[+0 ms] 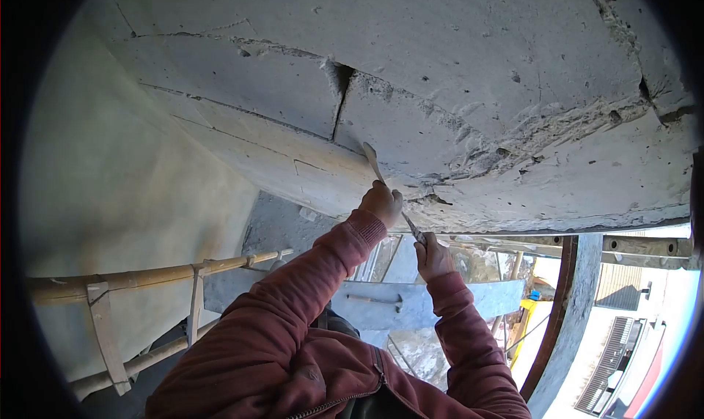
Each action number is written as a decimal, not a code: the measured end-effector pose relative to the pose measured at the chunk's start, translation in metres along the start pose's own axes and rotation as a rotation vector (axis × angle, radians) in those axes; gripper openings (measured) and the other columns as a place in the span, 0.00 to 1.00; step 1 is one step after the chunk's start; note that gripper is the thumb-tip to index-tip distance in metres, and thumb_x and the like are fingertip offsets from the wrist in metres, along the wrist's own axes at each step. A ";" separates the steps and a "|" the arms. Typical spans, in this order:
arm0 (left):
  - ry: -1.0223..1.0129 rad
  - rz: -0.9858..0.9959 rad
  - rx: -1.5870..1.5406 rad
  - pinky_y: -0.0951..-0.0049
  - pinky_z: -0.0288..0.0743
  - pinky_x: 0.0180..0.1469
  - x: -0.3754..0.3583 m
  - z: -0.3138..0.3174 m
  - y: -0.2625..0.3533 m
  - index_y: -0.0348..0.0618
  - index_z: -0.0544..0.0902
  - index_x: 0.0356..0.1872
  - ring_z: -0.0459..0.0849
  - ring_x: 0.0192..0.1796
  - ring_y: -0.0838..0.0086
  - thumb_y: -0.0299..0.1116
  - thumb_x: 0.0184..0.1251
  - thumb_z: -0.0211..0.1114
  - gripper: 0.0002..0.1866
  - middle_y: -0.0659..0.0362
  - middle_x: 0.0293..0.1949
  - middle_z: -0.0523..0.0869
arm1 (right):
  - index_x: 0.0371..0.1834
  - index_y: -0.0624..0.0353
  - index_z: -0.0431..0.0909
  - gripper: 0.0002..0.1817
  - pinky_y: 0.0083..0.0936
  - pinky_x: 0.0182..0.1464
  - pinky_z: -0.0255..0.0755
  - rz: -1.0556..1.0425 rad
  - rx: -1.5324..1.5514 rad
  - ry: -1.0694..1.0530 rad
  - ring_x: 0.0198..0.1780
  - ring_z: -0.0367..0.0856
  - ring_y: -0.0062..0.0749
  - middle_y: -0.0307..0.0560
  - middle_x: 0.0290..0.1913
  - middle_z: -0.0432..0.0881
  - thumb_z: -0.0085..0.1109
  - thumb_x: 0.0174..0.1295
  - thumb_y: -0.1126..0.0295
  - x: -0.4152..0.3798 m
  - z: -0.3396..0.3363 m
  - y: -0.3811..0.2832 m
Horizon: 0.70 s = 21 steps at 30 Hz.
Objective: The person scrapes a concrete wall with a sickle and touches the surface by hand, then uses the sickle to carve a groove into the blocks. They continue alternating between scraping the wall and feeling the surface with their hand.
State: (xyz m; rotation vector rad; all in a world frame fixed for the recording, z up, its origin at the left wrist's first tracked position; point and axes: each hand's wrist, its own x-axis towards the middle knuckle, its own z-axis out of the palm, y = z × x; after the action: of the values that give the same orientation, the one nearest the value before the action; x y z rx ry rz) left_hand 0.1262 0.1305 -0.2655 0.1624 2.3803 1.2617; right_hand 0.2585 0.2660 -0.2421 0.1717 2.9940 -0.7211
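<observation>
Both my arms, in dark red sleeves, reach up to a rough concrete ceiling [469,67] with cracks and chipped seams. My left hand [381,203] is shut around the middle of a narrow flat-bladed tool [371,161], whose tip rests against the concrete at a seam. My right hand [433,256] grips the lower end of the same tool, just below and to the right of the left hand. A vertical crack [342,100] runs above the blade tip.
Bamboo scaffold poles [161,276] cross at the left beside a smooth grey wall [125,177]. A hammer [375,299] lies on a grey slab [440,305] below my hands. A rusty curved rim [559,309] and a sunlit building [623,360] are at the right.
</observation>
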 end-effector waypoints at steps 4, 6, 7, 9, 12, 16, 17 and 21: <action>0.034 -0.059 -0.027 0.57 0.77 0.38 -0.015 0.022 0.026 0.25 0.64 0.41 0.81 0.35 0.47 0.44 0.61 0.52 0.25 0.35 0.30 0.80 | 0.39 0.58 0.67 0.12 0.44 0.29 0.70 -0.026 -0.035 -0.010 0.28 0.77 0.57 0.58 0.24 0.78 0.49 0.62 0.61 -0.011 -0.029 0.026; -0.057 -0.024 -0.051 0.55 0.76 0.41 -0.018 0.046 0.043 0.25 0.63 0.43 0.81 0.37 0.46 0.45 0.62 0.52 0.26 0.35 0.32 0.80 | 0.39 0.58 0.67 0.13 0.45 0.28 0.70 0.018 -0.081 -0.021 0.27 0.77 0.57 0.57 0.23 0.78 0.49 0.61 0.59 -0.025 -0.045 0.062; -0.086 -0.021 -0.070 0.54 0.75 0.43 -0.019 0.059 0.052 0.25 0.63 0.44 0.81 0.38 0.46 0.45 0.62 0.51 0.26 0.34 0.33 0.80 | 0.39 0.58 0.68 0.14 0.45 0.28 0.70 0.077 -0.130 -0.065 0.27 0.77 0.58 0.57 0.23 0.78 0.49 0.61 0.58 -0.028 -0.052 0.077; -0.002 0.012 -0.073 0.54 0.75 0.41 -0.014 0.084 0.054 0.26 0.62 0.43 0.81 0.37 0.46 0.44 0.62 0.52 0.25 0.35 0.32 0.80 | 0.39 0.57 0.68 0.14 0.46 0.27 0.70 -0.013 -0.095 0.000 0.27 0.77 0.58 0.57 0.23 0.78 0.49 0.61 0.57 -0.025 -0.063 0.085; 0.139 0.031 -0.155 0.54 0.76 0.32 -0.010 0.046 0.041 0.28 0.61 0.40 0.81 0.30 0.46 0.42 0.62 0.52 0.22 0.37 0.26 0.80 | 0.40 0.57 0.68 0.14 0.45 0.27 0.69 0.015 -0.048 -0.024 0.27 0.76 0.59 0.58 0.23 0.77 0.47 0.62 0.57 -0.003 -0.041 0.061; 0.127 -0.021 -0.143 0.54 0.76 0.32 -0.014 0.046 0.037 0.27 0.60 0.40 0.81 0.31 0.46 0.39 0.61 0.51 0.21 0.36 0.27 0.79 | 0.39 0.57 0.69 0.14 0.45 0.28 0.69 0.016 0.013 0.023 0.27 0.77 0.58 0.57 0.23 0.77 0.49 0.61 0.58 -0.009 -0.025 0.047; 0.096 -0.066 -0.151 0.54 0.76 0.33 -0.017 0.051 0.044 0.27 0.60 0.40 0.81 0.31 0.45 0.38 0.61 0.51 0.20 0.35 0.28 0.79 | 0.39 0.57 0.69 0.14 0.45 0.28 0.69 0.019 0.018 0.021 0.27 0.77 0.58 0.57 0.23 0.77 0.49 0.61 0.58 -0.012 -0.027 0.051; -0.035 -0.123 -0.216 0.53 0.75 0.43 -0.016 0.100 0.041 0.24 0.58 0.46 0.79 0.40 0.43 0.41 0.60 0.52 0.26 0.30 0.36 0.77 | 0.38 0.56 0.71 0.14 0.44 0.30 0.71 0.028 -0.068 -0.051 0.27 0.77 0.57 0.57 0.23 0.78 0.50 0.61 0.57 -0.029 -0.058 0.084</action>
State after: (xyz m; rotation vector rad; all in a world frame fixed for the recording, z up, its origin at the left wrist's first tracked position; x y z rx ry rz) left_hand 0.1801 0.2253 -0.2759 -0.0279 2.1701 1.4324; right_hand 0.2956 0.3646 -0.2260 0.1892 2.9562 -0.6105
